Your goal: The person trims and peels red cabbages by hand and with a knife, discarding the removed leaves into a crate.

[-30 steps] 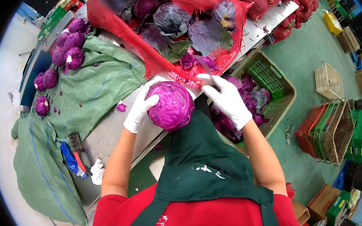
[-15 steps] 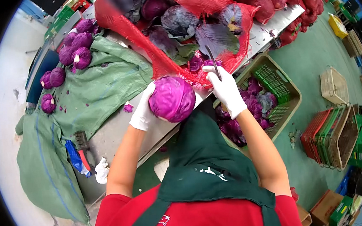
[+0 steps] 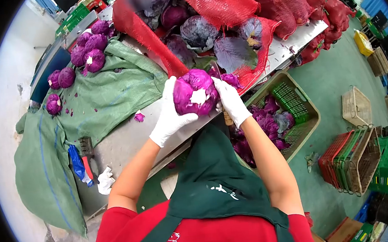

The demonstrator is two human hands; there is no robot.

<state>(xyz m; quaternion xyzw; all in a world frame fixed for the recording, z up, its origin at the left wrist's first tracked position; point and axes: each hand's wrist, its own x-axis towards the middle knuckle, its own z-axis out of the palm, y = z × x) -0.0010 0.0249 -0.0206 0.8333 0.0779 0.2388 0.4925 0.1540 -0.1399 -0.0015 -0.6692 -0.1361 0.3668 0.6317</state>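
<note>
A purple cabbage (image 3: 186, 91), its pale cut stem turned up toward me, is held above the table edge. My white-gloved left hand (image 3: 171, 116) is wrapped round its left side, the thumb along the bottom. Against its right side rests my right hand (image 3: 232, 101), also gloved and closed on a knife. The wooden knife handle (image 3: 228, 118) sticks out below that hand, and the thin blade shows above it, partly hidden. Just beyond, an opened red mesh sack (image 3: 149, 41) holds several dark-leaved cabbages (image 3: 199, 32).
A green crate (image 3: 313, 121) of purple leaves stands below, right of the table. Several trimmed cabbages (image 3: 95, 42) lie at the left on a green woven sheet (image 3: 106, 87). Full red sacks (image 3: 280, 0) fill the back right. A red-handled brush (image 3: 86, 154) lies left.
The cabbage has turned so its cut stem faces up. My right hand has come left to touch it, the knife now pointing handle-down. My left hand has shifted under its side.
</note>
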